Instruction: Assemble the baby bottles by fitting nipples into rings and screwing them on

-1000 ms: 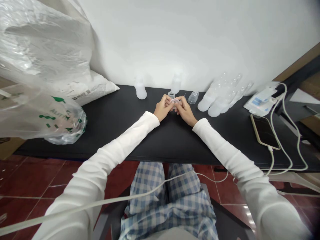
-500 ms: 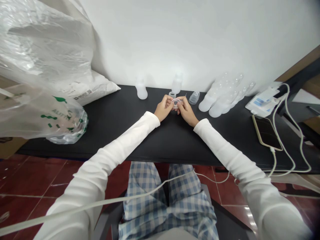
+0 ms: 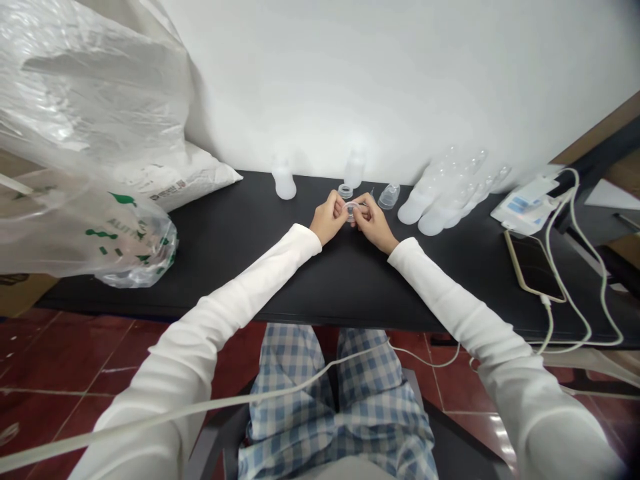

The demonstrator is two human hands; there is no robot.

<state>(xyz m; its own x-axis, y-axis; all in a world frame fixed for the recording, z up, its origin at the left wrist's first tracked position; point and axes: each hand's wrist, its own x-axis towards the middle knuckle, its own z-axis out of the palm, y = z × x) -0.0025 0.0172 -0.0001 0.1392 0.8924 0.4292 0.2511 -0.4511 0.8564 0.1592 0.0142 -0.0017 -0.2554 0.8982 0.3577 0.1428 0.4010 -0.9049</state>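
Note:
Between my left hand (image 3: 329,217) and my right hand (image 3: 373,220) is a small clear ring-shaped piece (image 3: 353,212), pinched from both sides above the black table. Fingers partly cover it, so its exact kind is not clear. Just beyond my hands sits a clear ring collar (image 3: 345,191). A translucent bottle (image 3: 355,168) stands behind that collar, near the wall. To the right of my fingers rests a clear dome-shaped cap (image 3: 389,196). Another frosted bottle (image 3: 284,180) stands upright on the left.
Several frosted bottles (image 3: 435,200) lie in a pile at the right. Beyond them are a white-and-blue packet (image 3: 530,203), a phone (image 3: 535,265) and white cables (image 3: 603,267). Large plastic bags (image 3: 130,233) take up the table's left end. A cable crosses over my lap.
My fingers have shifted slightly around the clear ring, which both hands still grip. My right fingers are bent a bit differently, and the collar behind shows more fully.

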